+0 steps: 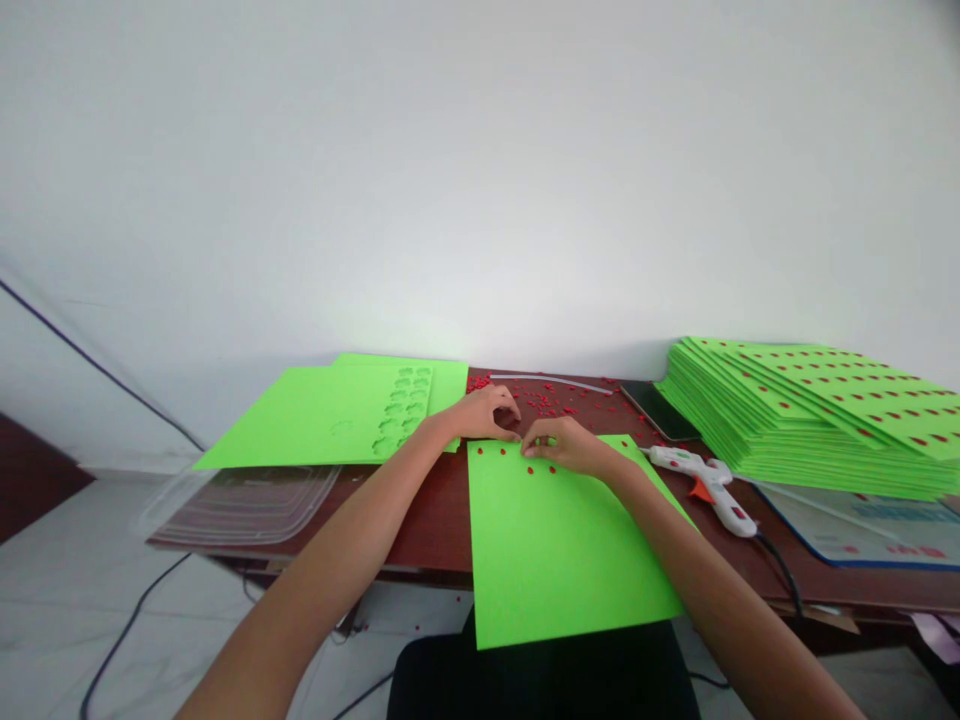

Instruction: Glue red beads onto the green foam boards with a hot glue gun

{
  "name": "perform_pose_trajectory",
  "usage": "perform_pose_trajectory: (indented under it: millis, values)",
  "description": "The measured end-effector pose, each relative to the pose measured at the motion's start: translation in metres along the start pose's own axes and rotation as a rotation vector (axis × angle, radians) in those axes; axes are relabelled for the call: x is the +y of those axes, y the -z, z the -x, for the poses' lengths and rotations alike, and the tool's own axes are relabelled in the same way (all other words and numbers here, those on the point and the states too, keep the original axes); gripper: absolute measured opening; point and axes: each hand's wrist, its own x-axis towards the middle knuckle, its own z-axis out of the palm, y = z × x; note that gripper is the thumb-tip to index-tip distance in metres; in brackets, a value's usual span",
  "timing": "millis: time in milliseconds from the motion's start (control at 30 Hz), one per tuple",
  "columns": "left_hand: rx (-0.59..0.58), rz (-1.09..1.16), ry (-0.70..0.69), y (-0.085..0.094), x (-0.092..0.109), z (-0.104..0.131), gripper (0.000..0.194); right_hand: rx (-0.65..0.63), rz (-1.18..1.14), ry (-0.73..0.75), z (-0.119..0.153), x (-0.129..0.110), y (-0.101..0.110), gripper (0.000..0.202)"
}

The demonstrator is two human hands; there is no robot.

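A bright green sheet (pixel 570 560) lies at the table's front edge and hangs over it. Several small red pieces (pixel 530 470) sit in its upper part. My left hand (pixel 491 410) is at the sheet's top edge, its thumb and fingers curved with a gap between them. Just right of it, my right hand (pixel 559 442) rests on the sheet near that edge, fingertips pinched together; whatever they hold is too small to make out. Loose red pieces (pixel 547 400) are scattered on the table behind both hands.
Green sheets (pixel 315 410), one with cut shapes, lie left over a clear plastic lid (pixel 247 508). To the right are a phone (pixel 660 410), a white glue gun (pixel 705 480) with a cord, and a tall stack of red-dotted green sheets (pixel 795 400). A white wall stands behind.
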Motion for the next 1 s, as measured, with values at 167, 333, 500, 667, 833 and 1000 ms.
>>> perform_pose_trajectory:
  millis: [167, 333, 500, 667, 833, 1000]
  values:
    - [-0.003, -0.003, 0.008, 0.0, 0.001, -0.001, 0.04, 0.054, 0.106, 0.097, 0.004, 0.006, -0.005, 0.007]
    - [-0.022, 0.007, 0.013, 0.002, 0.005, 0.0, 0.039, 0.098, 0.137, 0.121, 0.005, 0.008, -0.004, 0.015]
    - [-0.028, 0.001, 0.037, 0.001, 0.005, 0.0, 0.041, 0.109, 0.064, 0.101, 0.01, 0.002, 0.007, 0.02]
    - [-0.029, 0.004, 0.022, 0.001, 0.003, -0.001, 0.042, 0.01, 0.068, 0.101, 0.014, 0.001, 0.012, 0.018]
    - [-0.019, 0.006, 0.006, 0.002, 0.004, 0.0, 0.04, 0.02, 0.054, 0.101, 0.013, -0.002, 0.007, 0.013]
    - [-0.007, 0.006, -0.01, 0.001, 0.002, -0.001, 0.037, 0.14, -0.019, 0.11, 0.005, -0.013, -0.004, 0.01]
